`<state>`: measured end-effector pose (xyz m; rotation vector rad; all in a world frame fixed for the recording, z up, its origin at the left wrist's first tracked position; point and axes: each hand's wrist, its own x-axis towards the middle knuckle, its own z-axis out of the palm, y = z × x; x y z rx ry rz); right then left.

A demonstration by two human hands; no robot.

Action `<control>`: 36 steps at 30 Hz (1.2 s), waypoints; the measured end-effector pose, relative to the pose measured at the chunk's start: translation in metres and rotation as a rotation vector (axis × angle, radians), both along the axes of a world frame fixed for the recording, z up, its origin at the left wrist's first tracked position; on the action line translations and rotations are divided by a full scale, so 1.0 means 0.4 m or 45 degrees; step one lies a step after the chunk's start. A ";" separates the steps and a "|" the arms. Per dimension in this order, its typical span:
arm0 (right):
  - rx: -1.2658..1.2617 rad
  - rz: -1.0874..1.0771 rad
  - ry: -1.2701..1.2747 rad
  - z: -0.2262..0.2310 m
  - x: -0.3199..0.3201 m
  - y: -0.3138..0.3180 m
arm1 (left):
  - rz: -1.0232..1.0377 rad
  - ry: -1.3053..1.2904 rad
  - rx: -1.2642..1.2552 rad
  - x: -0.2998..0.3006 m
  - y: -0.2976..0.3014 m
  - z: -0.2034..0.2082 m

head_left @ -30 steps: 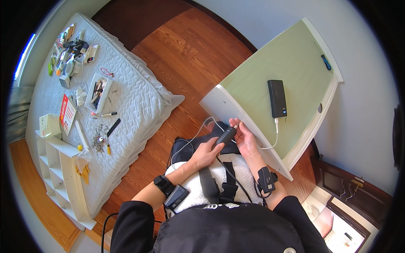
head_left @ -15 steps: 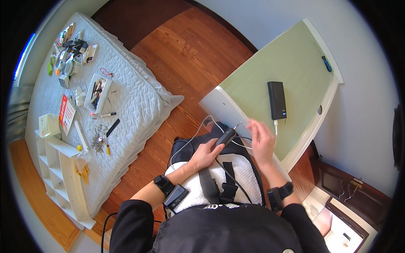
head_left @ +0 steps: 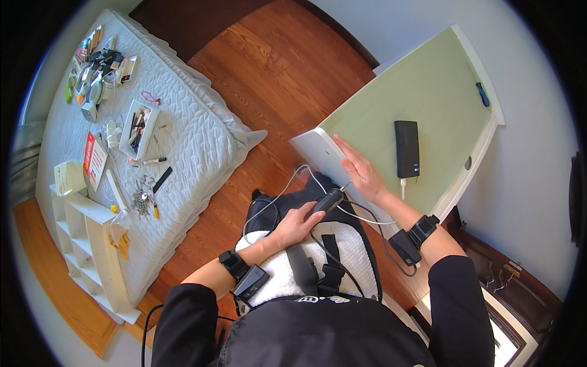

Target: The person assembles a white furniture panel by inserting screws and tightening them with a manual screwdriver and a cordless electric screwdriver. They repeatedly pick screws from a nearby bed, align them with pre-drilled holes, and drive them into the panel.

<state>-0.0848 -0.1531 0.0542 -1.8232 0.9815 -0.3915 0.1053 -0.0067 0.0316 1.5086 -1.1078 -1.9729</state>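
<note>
In my left hand, over my lap, is a dark electric screwdriver. Its thin metal tip points up and to the right, toward the board. My right hand is open, fingers extended and close together, at the near left edge of a pale green board with a white rim; whether the palm presses on it I cannot tell. A black power bank lies on the board with a white cable plugged into its near end. Grey and black cables loop around my lap and below my right hand.
A blue-handled screwdriver lies near the board's far right edge. To the left, a white quilted bed holds a box of small items, several loose tools and a pile of gadgets. A white shelf unit leans beside it. Wooden floor lies between.
My right hand has moved up and left from beside the screwdriver tip to the board's near left edge, its fingers straightening. My left hand keeps its hold. The view has shifted slightly.
</note>
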 end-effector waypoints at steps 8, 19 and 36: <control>0.117 0.018 -0.021 -0.006 -0.004 -0.005 | -0.065 0.032 0.085 0.007 -0.012 -0.005; 0.127 0.038 0.019 0.008 0.006 -0.012 | -0.013 0.094 0.032 0.006 -0.011 -0.020; 0.082 0.009 0.058 0.025 0.027 -0.007 | -0.002 -0.107 -0.263 0.000 -0.009 -0.015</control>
